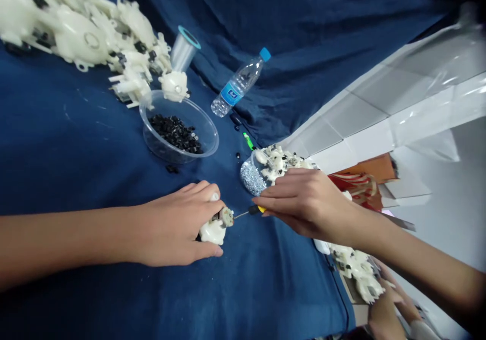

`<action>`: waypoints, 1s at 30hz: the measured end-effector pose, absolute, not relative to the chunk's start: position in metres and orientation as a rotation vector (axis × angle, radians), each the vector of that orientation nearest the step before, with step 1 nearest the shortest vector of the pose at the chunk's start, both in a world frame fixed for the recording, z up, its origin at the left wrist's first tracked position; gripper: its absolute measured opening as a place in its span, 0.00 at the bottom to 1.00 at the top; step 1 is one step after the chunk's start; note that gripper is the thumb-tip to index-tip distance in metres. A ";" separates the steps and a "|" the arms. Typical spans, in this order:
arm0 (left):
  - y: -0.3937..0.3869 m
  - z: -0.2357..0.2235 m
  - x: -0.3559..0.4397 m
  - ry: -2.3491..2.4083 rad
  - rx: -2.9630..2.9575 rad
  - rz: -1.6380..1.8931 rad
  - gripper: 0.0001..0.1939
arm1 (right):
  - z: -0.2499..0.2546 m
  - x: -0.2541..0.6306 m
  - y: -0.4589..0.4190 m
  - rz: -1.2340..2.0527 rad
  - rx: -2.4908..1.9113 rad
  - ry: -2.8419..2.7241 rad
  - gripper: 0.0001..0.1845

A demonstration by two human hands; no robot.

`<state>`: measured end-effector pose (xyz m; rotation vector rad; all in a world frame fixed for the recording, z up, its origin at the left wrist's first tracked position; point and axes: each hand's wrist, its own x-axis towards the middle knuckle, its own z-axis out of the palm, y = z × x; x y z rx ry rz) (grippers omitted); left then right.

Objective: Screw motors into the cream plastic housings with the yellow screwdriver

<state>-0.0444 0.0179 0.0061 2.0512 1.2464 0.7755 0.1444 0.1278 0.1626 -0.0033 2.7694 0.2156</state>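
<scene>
Head view: one unit [212, 232] in work, mid-job by my read. It's on the blue cloth [266, 289], under the left hand [182, 223]. Left grip is closed round it, thumb on the near side, fingers over the top. Right hand [304, 203] has a narrow, closed grip on a driver [253, 210]; thin shaft points at the round metal part [228, 217] on the unit's side. Tip is at or just beside that part; can't tell if it's seated in a screw, or how far in any screw is.

Done so far: unit has shell and round part together, driver lined up or close. Left: this spot looks unfinished, since the tool's at it. Other fixings are hidden by fingers.

Batch count: can't call it. Big white pile [81, 36] far left, smaller pile [279, 160] beyond the right hand, more white units [359, 274] near a co-worker's arm [385, 312]. Nothing marks which are finished. Stock remains: black bits [176, 133] in the clear bowl [163, 153], silvery bits [252, 178] by the smaller pile.
</scene>
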 end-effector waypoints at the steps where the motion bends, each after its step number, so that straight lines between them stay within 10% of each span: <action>1: 0.019 0.006 -0.044 1.251 2.050 0.772 0.14 | 0.161 0.145 0.127 0.170 0.024 2.766 0.13; 15: 0.019 0.002 -0.046 1.239 2.133 0.715 0.15 | 0.153 0.115 0.135 -0.378 1.163 2.157 0.17; 30: 0.020 0.011 -0.047 1.189 1.936 0.729 0.19 | 0.155 0.150 0.115 -0.768 1.136 2.795 0.20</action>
